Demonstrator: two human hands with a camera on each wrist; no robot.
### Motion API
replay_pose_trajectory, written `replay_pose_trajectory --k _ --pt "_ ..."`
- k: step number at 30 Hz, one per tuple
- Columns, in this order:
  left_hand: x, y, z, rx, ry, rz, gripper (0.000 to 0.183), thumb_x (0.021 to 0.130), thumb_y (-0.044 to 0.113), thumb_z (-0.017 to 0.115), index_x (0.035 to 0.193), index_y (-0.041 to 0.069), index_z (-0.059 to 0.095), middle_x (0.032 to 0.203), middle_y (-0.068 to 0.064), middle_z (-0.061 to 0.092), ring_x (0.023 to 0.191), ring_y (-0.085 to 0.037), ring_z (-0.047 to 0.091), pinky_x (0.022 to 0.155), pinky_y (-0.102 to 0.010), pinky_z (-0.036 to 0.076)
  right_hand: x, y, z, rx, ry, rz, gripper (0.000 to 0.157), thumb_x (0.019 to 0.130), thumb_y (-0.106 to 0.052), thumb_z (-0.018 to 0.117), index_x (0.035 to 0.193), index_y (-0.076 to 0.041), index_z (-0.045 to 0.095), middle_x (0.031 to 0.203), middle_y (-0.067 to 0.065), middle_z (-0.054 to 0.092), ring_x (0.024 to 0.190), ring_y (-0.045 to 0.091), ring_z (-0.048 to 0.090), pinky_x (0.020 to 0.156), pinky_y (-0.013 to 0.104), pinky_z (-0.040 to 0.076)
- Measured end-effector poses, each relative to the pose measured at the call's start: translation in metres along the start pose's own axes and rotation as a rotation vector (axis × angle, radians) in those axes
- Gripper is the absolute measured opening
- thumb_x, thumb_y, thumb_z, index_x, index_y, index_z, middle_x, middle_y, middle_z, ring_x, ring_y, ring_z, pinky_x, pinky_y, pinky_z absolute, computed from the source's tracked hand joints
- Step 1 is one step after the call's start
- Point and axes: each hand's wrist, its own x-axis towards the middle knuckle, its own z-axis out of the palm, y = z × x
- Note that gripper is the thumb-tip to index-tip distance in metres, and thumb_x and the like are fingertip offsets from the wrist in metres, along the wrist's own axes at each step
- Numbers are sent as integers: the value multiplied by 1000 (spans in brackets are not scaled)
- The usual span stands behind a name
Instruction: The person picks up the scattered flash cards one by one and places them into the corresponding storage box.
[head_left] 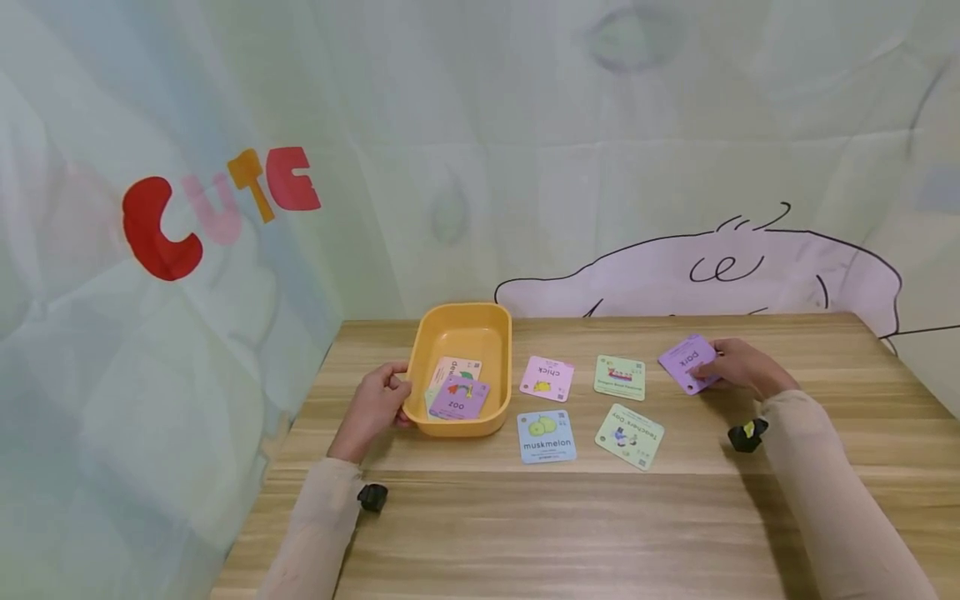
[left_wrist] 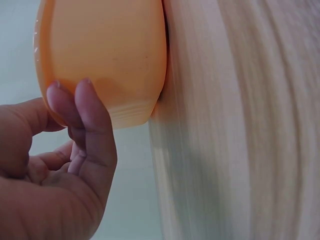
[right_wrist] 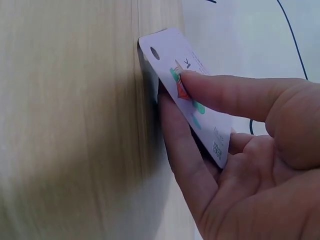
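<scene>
My left hand (head_left: 377,403) grips the left rim of a yellow plastic bin (head_left: 459,427), thumb inside the edge and fingers bent against its outer wall in the left wrist view. Inside the bin lie several cards, with a purple "zoo" card (head_left: 460,397) on top. At the right, my right hand (head_left: 742,367) pinches a purple "park" card (head_left: 686,360), thumb on its printed face and fingers beneath. In the right wrist view that card (right_wrist: 172,47) is tilted, one edge close to the tabletop.
Between bin and right hand lie a pink "chick" card (head_left: 547,378), a blue "muskmelon" card (head_left: 546,436), a green Dragon Boat Festival card (head_left: 620,377) and a green "Teachers' Day" card (head_left: 630,436). A printed curtain (head_left: 420,167) hangs behind the wooden table (head_left: 540,533).
</scene>
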Motion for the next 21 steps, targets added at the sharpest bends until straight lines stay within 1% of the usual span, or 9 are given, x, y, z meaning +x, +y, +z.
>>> replay_pose_trajectory --k 3,5,8,13,17,21 --pt "-1 0 -1 4 -5 10 42 101 9 52 142 0 52 93 -17 58 59 -16 62 55 -30 59 0 1 1 30 4 -1 70 97 -13 65 146 21 29 111 18 65 91 16 65 83 29 57" --pt "-1 1 -1 5 -4 13 42 101 10 52 141 0 52 93 -17 58 58 -16 62 55 -29 59 1 2 1 66 8 -11 70 97 -11 65 146 22 28 112 19 66 91 16 66 83 29 58" --pt "-2 2 -1 9 -5 16 42 100 9 52 141 0 52 92 -16 58 58 -16 62 55 -30 59 2 4 2 97 25 -18 68 97 -10 65 145 22 30 110 17 65 90 14 65 81 28 59" --pt "-2 2 0 22 -2 3 42 101 10 52 142 1 52 92 -15 58 60 -17 62 56 -30 59 1 3 2 100 44 -18 67 98 -14 63 146 19 31 114 16 62 93 14 62 82 26 58" --pt "-2 2 -1 26 0 8 42 100 10 52 142 1 52 91 -14 58 59 -16 62 56 -29 59 -2 -1 3 154 48 -52 62 98 -10 62 145 18 34 112 13 64 92 11 63 83 27 58" --pt "-2 1 -1 27 -2 15 41 101 9 51 141 0 52 92 -15 58 59 -16 62 56 -29 59 -4 -5 4 156 62 -80 58 98 -10 62 143 17 38 109 9 65 90 10 62 81 27 58"
